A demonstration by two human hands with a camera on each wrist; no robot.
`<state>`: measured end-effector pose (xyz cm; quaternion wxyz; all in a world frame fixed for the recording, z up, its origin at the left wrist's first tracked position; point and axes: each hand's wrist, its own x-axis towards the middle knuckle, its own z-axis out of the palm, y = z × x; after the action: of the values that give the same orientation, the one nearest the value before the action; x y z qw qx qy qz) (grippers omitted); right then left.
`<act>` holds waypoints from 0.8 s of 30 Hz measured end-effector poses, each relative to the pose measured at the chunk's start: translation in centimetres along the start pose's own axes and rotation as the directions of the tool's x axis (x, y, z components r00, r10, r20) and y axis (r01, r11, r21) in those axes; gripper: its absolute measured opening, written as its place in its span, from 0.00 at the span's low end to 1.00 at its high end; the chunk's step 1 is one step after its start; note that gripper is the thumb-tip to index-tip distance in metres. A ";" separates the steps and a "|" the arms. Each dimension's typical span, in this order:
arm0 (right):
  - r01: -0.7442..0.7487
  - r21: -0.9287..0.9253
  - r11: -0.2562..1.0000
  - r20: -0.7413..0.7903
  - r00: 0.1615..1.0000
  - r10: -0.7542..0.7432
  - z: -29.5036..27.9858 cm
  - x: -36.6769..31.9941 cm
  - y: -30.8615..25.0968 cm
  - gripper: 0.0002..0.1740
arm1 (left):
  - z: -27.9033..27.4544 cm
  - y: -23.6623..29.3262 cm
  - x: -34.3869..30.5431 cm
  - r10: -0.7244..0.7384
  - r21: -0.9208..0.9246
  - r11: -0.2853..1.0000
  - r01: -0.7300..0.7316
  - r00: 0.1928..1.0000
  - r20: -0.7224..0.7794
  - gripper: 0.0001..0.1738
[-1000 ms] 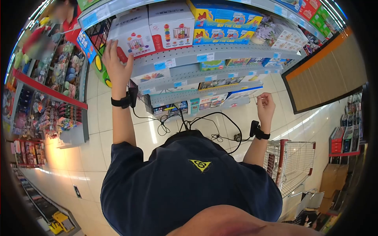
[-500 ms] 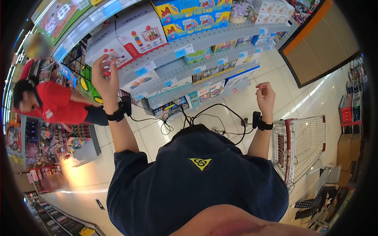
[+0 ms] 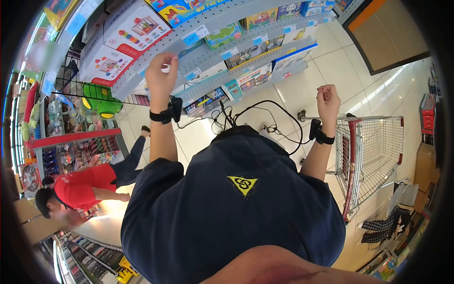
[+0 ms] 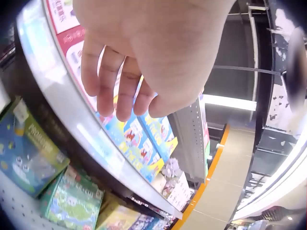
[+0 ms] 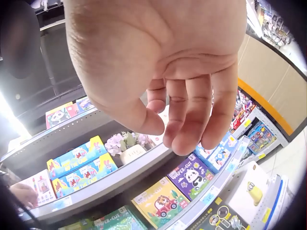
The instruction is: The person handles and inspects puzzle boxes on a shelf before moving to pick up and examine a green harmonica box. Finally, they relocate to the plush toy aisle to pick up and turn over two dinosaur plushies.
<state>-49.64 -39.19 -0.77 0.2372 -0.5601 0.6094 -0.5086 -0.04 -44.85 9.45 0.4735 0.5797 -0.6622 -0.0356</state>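
Observation:
My left hand (image 3: 161, 73) hovers in front of the shelf edge with its fingers loosely bent and nothing in them. White toy boxes with red bands (image 3: 135, 28) stand on the shelf just beyond it. In the left wrist view, blue and yellow boxes (image 4: 139, 143) show past the fingertips. Lower down to the right, my right hand (image 3: 328, 100) hangs loosely curled and holds nothing. Beyond its fingers in the right wrist view lie a purple panda paper-cut box (image 5: 192, 177) and a yellow one (image 5: 160, 201) with a red car.
A shopping cart (image 3: 373, 151) stands at my right. Cables (image 3: 265, 106) loop between my wrists in front of my body. At the left a person in a red shirt (image 3: 82, 187) bends near another display. A green toy (image 3: 101, 100) sits by the wire rack (image 3: 71, 78).
My left hand has come away from the white boxes, its fingers more bent. The view has turned, shifting the shelves leftward. The person in red has come into view. My right hand stays loosely curled.

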 end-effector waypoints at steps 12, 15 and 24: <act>-0.124 -0.110 0.986 0.147 0.979 0.140 0.9 0.5 5.8 0.05 | 20.7 -14.1 -3.1 -0.538 0.025 0.841 0.540 0.833 0.130 0.28; -0.153 -0.105 0.983 0.141 0.976 0.167 0.6 0.5 7.1 0.05 | 22.9 -15.9 -1.4 -0.532 0.147 0.844 0.516 0.840 0.105 0.39; -0.269 -0.126 0.955 0.075 0.957 0.279 -0.8 -2.1 12.8 0.07 | 24.4 -16.9 0.6 -0.671 -0.067 0.722 0.688 0.721 0.172 0.32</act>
<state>-55.47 -38.79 -12.39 0.3010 -0.5056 0.6977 -0.4087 -3.91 -63.03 -13.67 0.4168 0.7474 -0.4299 -0.2880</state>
